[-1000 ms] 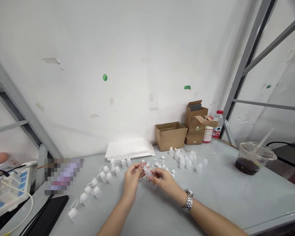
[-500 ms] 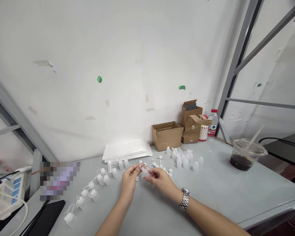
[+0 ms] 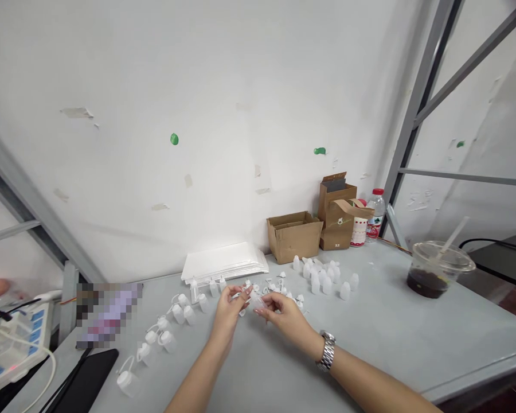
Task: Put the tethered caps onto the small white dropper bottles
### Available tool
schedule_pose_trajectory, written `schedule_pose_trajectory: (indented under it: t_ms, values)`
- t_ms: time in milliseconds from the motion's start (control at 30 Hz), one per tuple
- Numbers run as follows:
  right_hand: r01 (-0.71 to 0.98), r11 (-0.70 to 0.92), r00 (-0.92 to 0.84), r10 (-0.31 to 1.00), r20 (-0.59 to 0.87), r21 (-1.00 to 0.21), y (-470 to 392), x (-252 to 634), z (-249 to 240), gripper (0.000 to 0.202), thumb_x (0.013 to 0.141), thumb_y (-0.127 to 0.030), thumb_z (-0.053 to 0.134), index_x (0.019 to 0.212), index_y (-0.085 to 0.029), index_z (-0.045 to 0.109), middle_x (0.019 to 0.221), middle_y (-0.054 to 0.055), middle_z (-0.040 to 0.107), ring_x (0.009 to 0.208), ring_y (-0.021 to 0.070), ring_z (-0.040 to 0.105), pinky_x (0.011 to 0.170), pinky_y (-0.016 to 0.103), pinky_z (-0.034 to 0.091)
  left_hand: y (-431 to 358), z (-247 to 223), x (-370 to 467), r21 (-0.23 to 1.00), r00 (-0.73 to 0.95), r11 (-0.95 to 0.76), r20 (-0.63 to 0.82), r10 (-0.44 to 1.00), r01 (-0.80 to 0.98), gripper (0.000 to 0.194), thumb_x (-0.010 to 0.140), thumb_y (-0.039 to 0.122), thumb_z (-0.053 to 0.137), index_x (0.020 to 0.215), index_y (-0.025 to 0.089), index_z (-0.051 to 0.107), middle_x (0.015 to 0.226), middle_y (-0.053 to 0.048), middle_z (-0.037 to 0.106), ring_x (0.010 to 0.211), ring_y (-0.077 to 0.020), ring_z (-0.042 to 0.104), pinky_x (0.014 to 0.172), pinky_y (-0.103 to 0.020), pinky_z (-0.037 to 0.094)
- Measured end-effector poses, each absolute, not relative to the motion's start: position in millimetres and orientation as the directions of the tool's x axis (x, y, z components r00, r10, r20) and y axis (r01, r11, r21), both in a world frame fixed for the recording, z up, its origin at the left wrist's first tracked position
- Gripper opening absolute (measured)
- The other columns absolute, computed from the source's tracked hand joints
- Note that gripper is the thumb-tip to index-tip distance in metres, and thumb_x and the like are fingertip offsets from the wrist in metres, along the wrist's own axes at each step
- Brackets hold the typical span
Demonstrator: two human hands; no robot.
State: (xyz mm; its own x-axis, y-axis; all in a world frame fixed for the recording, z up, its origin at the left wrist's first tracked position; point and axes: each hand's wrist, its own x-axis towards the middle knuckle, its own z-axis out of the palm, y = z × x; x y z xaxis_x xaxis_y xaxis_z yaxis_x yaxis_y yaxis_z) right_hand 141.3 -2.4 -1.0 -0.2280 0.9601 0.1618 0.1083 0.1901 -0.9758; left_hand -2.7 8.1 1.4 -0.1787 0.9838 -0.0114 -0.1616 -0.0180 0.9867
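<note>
Near the middle of the grey table (image 3: pixel 370 344), my left hand (image 3: pixel 232 307) pinches the upper end of a small translucent bottle (image 3: pixel 256 300). My right hand (image 3: pixel 279 314), with a metal watch on its wrist, has its fingers closed on the lower part of that bottle. Small white caps (image 3: pixel 282 282) lie scattered just behind my hands. Capped bottles (image 3: pixel 167 342) with looped straps stand in a slanting line to the left. Uncapped translucent bottles (image 3: pixel 327 285) are grouped at the right, behind my right hand.
A stack of white sheets (image 3: pixel 223 261), an open cardboard box (image 3: pixel 294 238), a brown paper bag (image 3: pixel 337 223) and a red-capped bottle (image 3: pixel 375 215) line the wall. At right stands a cup of dark drink (image 3: pixel 430 281); at left, a black phone (image 3: pixel 83 381) and a power strip (image 3: pixel 21 344).
The view has shifted slightly, so the table items appear a little farther right. Both hands remain on the small bottle, with its tilt slightly changed.
</note>
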Motion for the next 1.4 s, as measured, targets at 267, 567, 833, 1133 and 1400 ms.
schedule_pose_trajectory:
  t_ms: [267, 567, 833, 1133, 1400]
  values:
    - [0.167, 0.213, -0.204, 0.963, 0.178, -0.963, -2.0, 143.2, -1.2, 0.023, 0.067, -0.038, 0.066, 0.073, -0.017, 0.058, 0.055, -0.004, 0.052, 0.055, 0.0144, 0.049, 0.056, 0.027, 0.039, 6.7, 3.1, -3.9, 0.998, -0.132, 0.015, -0.023, 0.991, -0.064, 0.037, 0.056, 0.050, 0.067, 0.069, 0.015, 0.066, 0.074, -0.004, 0.065, 0.075, -0.0184, 0.058, 0.067, -0.028, 0.044]
    - [0.019, 0.148, -0.249, 0.959, 0.139, -0.989, -0.1, 142.8, -2.1, 0.023, 0.065, -0.038, 0.068, 0.070, -0.017, 0.060, 0.054, -0.004, 0.052, 0.054, 0.0140, 0.048, 0.057, 0.027, 0.038, 6.2, 5.0, -4.4, 0.985, 0.005, 0.046, -0.046, 0.999, -0.169, 0.037, 0.059, 0.046, 0.068, 0.082, 0.017, 0.071, 0.103, -0.011, 0.067, 0.096, -0.0239, 0.058, 0.081, -0.033, 0.043]
    - [-0.167, -0.037, -0.481, 0.875, 0.048, -0.985, 0.0, 144.0, -0.4, 0.037, 0.066, -0.053, 0.062, 0.066, -0.016, 0.057, 0.064, 0.000, 0.058, 0.052, 0.0119, 0.053, 0.059, 0.029, 0.044, 3.4, 6.1, -1.9, 0.946, 0.125, 0.110, -0.075, 0.989, -0.305, 0.032, 0.061, 0.042, 0.069, 0.077, 0.014, 0.070, 0.090, -0.011, 0.069, 0.081, -0.0214, 0.061, 0.070, -0.032, 0.046]
    - [-0.171, -0.003, -0.368, 0.928, 0.061, -0.985, 0.6, 141.9, -2.2, 0.035, 0.060, -0.049, 0.070, 0.066, -0.017, 0.056, 0.058, -0.002, 0.054, 0.055, 0.0126, 0.050, 0.057, 0.027, 0.040, 1.6, 9.1, -0.8, 0.953, 0.142, 0.107, -0.068, 0.987, -0.284, 0.033, 0.063, 0.038, 0.070, 0.084, 0.013, 0.071, 0.101, -0.012, 0.068, 0.099, -0.0256, 0.056, 0.083, -0.033, 0.041]
    - [-0.265, -0.020, -0.369, 0.926, 0.082, -0.964, -0.4, 142.7, -2.4, 0.029, 0.065, -0.045, 0.068, 0.064, -0.016, 0.061, 0.059, -0.001, 0.056, 0.057, 0.0123, 0.047, 0.059, 0.026, 0.036, -2.2, 10.7, 4.5, 0.909, 0.187, 0.140, -0.070, 0.980, -0.392, 0.029, 0.064, 0.035, 0.070, 0.083, 0.014, 0.072, 0.084, -0.010, 0.070, 0.076, -0.0192, 0.060, 0.074, -0.031, 0.042]
